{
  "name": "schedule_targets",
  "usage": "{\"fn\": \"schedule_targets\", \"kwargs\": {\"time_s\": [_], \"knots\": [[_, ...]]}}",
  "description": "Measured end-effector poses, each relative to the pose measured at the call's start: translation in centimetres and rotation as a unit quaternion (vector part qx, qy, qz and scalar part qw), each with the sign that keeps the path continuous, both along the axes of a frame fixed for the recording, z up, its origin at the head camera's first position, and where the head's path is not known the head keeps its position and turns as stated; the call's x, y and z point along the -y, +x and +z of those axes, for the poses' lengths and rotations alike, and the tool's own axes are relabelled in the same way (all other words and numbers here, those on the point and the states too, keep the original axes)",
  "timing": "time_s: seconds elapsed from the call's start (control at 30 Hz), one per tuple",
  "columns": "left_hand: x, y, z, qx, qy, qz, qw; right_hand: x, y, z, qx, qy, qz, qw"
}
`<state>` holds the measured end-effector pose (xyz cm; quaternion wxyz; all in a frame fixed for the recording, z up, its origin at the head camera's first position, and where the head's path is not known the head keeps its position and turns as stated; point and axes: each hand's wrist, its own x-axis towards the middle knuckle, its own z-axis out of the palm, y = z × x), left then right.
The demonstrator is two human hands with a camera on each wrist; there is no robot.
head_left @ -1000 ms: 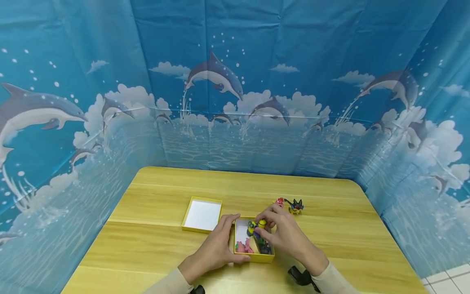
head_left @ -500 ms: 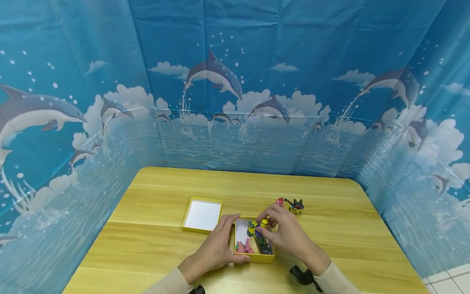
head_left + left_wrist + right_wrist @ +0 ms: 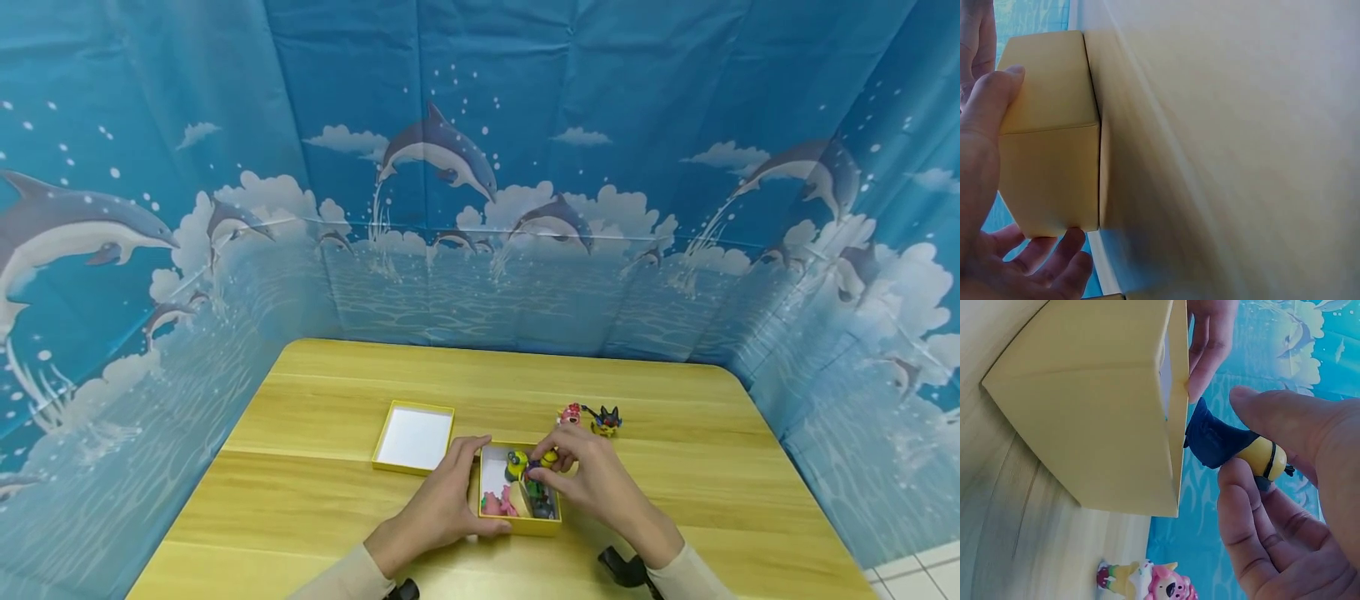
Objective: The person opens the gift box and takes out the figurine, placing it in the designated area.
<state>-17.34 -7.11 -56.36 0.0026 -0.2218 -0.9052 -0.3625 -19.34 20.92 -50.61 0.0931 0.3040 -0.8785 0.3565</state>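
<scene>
My left hand [image 3: 442,504] holds the yellow box [image 3: 534,527] by its left side, thumb on the near wall and fingers at the far wall. In the right wrist view, my right hand [image 3: 1285,506] pinches a yellow minion figurine [image 3: 1260,455] with a dark blue lower part between thumb and fingers, just at the box's open top. In the head view that figurine is mostly covered by the fingers. Inside the box lie another yellow minion [image 3: 516,463], a pink figure [image 3: 492,503], a cream-coloured piece [image 3: 519,500] and dark figures [image 3: 543,503].
A shallow yellow lid [image 3: 412,437], white inside, lies left of the box. Behind my right hand stand a pink bear figure [image 3: 1169,584] and a dark-eared figure [image 3: 606,422] on the wooden table [image 3: 300,467]. A dolphin-print curtain [image 3: 480,300] surrounds the table.
My right hand has shifted slightly to the right with the yellow minion figurine, towards the box's right side. My left hand and the box stay in place.
</scene>
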Motion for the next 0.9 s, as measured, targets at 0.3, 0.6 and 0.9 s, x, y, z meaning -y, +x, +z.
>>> {"fn": "schedule_targets", "kwargs": {"time_s": [0.3, 0.6, 0.9], "knots": [[0.1, 0.1, 0.2, 0.012, -0.021, 0.002, 0.9997, -0.6, 0.2, -0.1, -0.006, -0.005, -0.007, 0.9999], [-0.2, -0.3, 1.1, 0.026, -0.067, -0.001, 0.9974, -1.4, 0.4, 0.2, 0.009, -0.001, -0.01, 0.9999], [-0.6, -0.5, 1.4, 0.022, -0.11, -0.017, 0.9936, -2.3, 0.3, 0.6, 0.015, 0.001, -0.03, 0.9994]]}}
